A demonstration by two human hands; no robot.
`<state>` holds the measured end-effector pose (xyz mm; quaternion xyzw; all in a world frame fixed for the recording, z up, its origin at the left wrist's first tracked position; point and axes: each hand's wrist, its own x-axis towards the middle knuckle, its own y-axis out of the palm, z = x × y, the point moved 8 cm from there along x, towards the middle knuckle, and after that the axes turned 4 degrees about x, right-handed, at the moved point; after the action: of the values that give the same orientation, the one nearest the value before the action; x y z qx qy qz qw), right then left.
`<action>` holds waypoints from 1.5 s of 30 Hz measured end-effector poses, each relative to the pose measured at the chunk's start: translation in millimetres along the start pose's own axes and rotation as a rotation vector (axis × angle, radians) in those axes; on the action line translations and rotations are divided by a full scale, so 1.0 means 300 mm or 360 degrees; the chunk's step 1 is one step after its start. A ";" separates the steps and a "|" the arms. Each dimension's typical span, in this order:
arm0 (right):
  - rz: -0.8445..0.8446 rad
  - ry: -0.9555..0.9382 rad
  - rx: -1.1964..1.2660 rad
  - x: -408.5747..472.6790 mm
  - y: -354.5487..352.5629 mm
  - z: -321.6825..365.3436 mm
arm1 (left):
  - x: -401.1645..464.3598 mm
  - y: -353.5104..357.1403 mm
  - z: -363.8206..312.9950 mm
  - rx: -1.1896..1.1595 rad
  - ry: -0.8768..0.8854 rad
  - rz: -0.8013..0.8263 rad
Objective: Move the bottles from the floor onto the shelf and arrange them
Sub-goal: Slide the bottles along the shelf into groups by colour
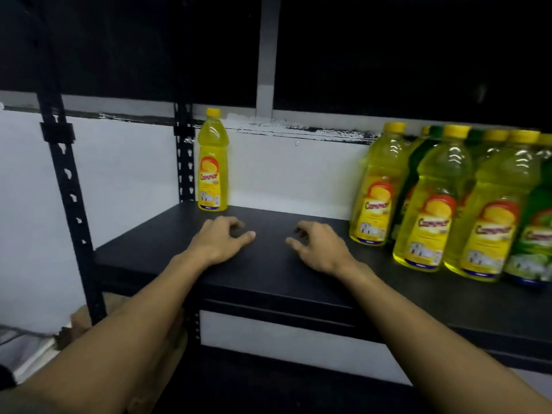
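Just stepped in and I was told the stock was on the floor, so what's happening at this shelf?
A person is stocking the black shelf. Both hands are empty: the left hand and right hand hover with curled fingers over its bare middle. One yellow bottle stands alone at the back left. A cluster of yellow and green bottles fills the right side.

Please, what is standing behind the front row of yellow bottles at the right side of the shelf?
Behind the front yellow bottles stand more bottles: yellow caps and dark green bottles show between them. Their lower parts and their number are covered. Further back is the white wall.
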<state>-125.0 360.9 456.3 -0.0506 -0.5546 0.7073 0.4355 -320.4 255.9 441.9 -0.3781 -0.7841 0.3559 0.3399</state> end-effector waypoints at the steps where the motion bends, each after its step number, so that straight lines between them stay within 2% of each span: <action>1: -0.0263 -0.0001 0.0053 -0.061 -0.104 -0.050 | -0.018 0.043 -0.093 -0.0106 0.0072 0.0019; 4: -0.1085 0.0042 0.0105 -0.255 -0.420 -0.198 | -0.056 0.154 -0.390 -0.0359 0.0267 0.0083; 6: -0.1341 0.0250 0.0098 -0.341 -0.565 -0.309 | -0.065 0.232 -0.568 -0.0522 0.0358 0.0185; 7: -0.1326 0.0351 0.0148 -0.356 -0.604 -0.362 | -0.070 0.267 -0.648 -0.0599 0.0395 0.0234; 12: -0.0846 0.0589 0.0615 -0.323 -0.567 -0.492 | -0.077 0.452 -0.902 -0.0858 0.0371 0.0451; 15: -0.0901 0.0566 0.0639 -0.318 -0.518 -0.513 | -0.046 0.559 -0.922 -0.0924 0.0370 0.0398; 19: -0.1017 0.0524 0.0708 -0.334 -0.477 -0.525 | -0.073 0.532 -0.894 -0.0946 0.0321 0.0238; 23: -0.0846 0.0509 0.0643 -0.313 -0.453 -0.513 | -0.067 0.508 -0.833 -0.0791 0.0313 0.0383; 30: -0.0396 0.0281 0.1234 -0.192 -0.279 -0.295 | -0.060 0.334 -0.613 -0.0617 0.0351 0.0441; 34: -0.0232 0.0200 0.1311 -0.081 -0.152 -0.148 | -0.046 0.212 -0.438 -0.0506 0.0317 0.0387; 40: -0.0008 0.0105 0.1374 0.091 0.035 0.079 | 0.018 0.026 -0.006 0.0243 -0.0039 0.0342; 45: 0.0094 0.0058 0.1380 0.232 0.154 0.236 | 0.058 -0.126 0.294 0.0532 -0.0311 0.0169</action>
<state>-232.8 355.1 473.5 0.1087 -0.1969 0.8858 0.4058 -413.0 226.4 431.9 -0.3208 -0.7224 0.5335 0.3011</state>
